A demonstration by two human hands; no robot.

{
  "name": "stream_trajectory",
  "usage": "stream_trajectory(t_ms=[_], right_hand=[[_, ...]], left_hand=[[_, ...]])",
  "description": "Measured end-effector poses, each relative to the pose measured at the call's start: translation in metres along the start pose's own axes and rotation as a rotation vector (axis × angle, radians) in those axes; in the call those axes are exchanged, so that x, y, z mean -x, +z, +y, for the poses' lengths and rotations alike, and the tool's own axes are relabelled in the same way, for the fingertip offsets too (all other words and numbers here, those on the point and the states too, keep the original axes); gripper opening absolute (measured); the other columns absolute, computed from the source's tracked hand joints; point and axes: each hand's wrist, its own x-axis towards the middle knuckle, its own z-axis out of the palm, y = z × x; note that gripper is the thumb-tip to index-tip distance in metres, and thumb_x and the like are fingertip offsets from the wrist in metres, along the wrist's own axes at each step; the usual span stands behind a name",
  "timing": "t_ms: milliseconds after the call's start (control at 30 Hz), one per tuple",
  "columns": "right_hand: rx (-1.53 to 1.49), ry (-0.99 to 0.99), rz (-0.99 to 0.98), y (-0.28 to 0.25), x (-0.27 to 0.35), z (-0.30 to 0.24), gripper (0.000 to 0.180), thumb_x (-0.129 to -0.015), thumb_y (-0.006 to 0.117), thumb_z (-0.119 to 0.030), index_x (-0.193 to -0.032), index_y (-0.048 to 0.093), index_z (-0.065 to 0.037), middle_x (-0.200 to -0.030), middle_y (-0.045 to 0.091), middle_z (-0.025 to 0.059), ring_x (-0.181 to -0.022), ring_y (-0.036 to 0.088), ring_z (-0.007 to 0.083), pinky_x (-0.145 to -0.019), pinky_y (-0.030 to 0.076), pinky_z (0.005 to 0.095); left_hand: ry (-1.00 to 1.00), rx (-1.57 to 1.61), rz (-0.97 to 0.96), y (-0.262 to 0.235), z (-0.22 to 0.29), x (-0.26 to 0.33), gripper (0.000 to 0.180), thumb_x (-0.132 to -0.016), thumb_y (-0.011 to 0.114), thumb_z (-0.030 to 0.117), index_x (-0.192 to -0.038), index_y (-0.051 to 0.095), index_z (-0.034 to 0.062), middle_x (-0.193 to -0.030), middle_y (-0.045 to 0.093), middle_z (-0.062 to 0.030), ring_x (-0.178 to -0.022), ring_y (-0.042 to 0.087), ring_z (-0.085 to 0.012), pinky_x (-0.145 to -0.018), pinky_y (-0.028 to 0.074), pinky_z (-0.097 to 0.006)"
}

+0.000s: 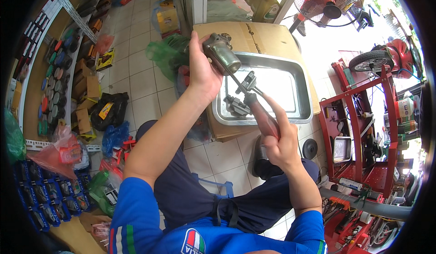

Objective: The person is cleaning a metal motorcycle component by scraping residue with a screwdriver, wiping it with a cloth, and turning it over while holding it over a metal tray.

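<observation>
My left hand [203, 72] grips a grey metal cylindrical part [225, 58], which looks like a small motor, tilted over the near-left side of a steel tray [306, 86]. My right hand [282, 140] is closed around the reddish handle of a screwdriver [262, 113], its index finger stretched along the tool. The screwdriver's shaft runs up and left to the cylinder's lower end; whether the tip touches it I cannot tell. In the tray lie a dark metal part [237, 105] and another metal piece [249, 79], partly behind the tool.
A cardboard box [272, 36] carries the tray. Green plastic bags [165, 54] lie to its left. A red tool cart [349, 118] and a fan [331, 11] stand at right. Shelves of goods [54, 86] line the left. A black round lid [309, 148] rests on the tiles.
</observation>
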Motion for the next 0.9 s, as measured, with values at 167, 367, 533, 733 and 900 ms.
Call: stream_trajectory(t_ms=[167,367,533,733,900], right_hand=[[-0.094,0.183,0.173,0.003,0.004,-0.001,0.052,-0.099,0.059,-0.016,-0.145,0.042,0.003,-0.062,0.062,0.0082,-0.052,0.06,0.0262,-0.062,0.051,0.0291],[0.368,-0.289,0.21,0.003,-0.009,0.005,0.067,-0.076,0.085,-0.008,-0.137,0.056,-0.004,-0.089,0.065,0.0103,-0.072,0.065,0.0237,-0.062,0.053,0.0345],[0.149,-0.134,0.024,0.002,0.0,0.004,0.065,-0.079,0.085,-0.016,-0.136,0.056,-0.002,-0.082,0.069,0.0126,-0.069,0.068,0.0281,-0.061,0.053,0.0332],[-0.01,-0.053,0.27,0.013,0.004,0.008,0.07,-0.078,0.079,-0.005,-0.14,0.049,0.002,-0.081,0.066,0.0142,-0.069,0.068,0.0242,-0.061,0.051,0.0321],[0.212,-0.185,0.167,0.004,-0.004,0.004,0.078,-0.08,0.08,-0.008,-0.147,0.041,0.001,-0.084,0.064,0.0079,-0.066,0.062,0.0203,-0.062,0.05,0.0303]], left_hand=[[-0.008,0.006,0.003,0.0,-0.003,0.0,0.053,-0.104,0.04,0.059,-0.125,0.051,0.0114,-0.115,0.06,-0.007,-0.107,0.06,-0.0201,-0.095,0.052,-0.04],[0.018,-0.003,0.009,-0.006,-0.003,-0.006,0.061,-0.102,0.041,0.062,-0.135,0.048,0.0108,-0.124,0.059,-0.009,-0.113,0.059,-0.023,-0.099,0.05,-0.044],[-0.003,-0.017,0.022,-0.004,-0.004,-0.003,0.055,-0.104,0.039,0.059,-0.128,0.051,0.0113,-0.119,0.059,-0.0069,-0.112,0.059,-0.0205,-0.098,0.051,-0.041],[-0.019,-0.012,0.008,-0.003,-0.006,-0.003,0.055,-0.104,0.039,0.06,-0.129,0.049,0.0121,-0.121,0.058,-0.0069,-0.113,0.059,-0.0208,-0.099,0.05,-0.042],[-0.036,0.005,0.022,-0.001,-0.005,0.0,0.055,-0.104,0.039,0.061,-0.127,0.05,0.0123,-0.12,0.059,-0.0068,-0.113,0.059,-0.0206,-0.098,0.051,-0.041]])
